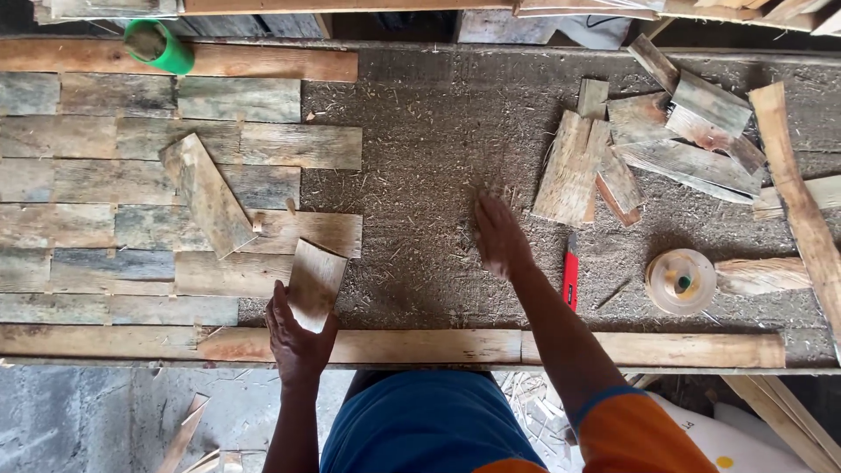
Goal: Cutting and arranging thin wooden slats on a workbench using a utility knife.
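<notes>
My left hand [296,343] grips a short weathered wood piece [314,282] at the near edge of the board, next to the laid rows of grey planks [131,184]. My right hand [498,235] lies flat, fingers apart, on the bare chipboard surface [438,131], blurred as if sweeping, and holds nothing. A loose angled plank [208,194] rests on top of the laid rows. A pile of wood offcuts [653,149] sits just right of my right hand.
A red utility knife [570,280] lies by my right forearm. A roll of tape [681,281] sits to its right. A green cup [158,44] stands at the far left. Long wood strips [613,349] frame the near edge, with another strip [797,201] at the right.
</notes>
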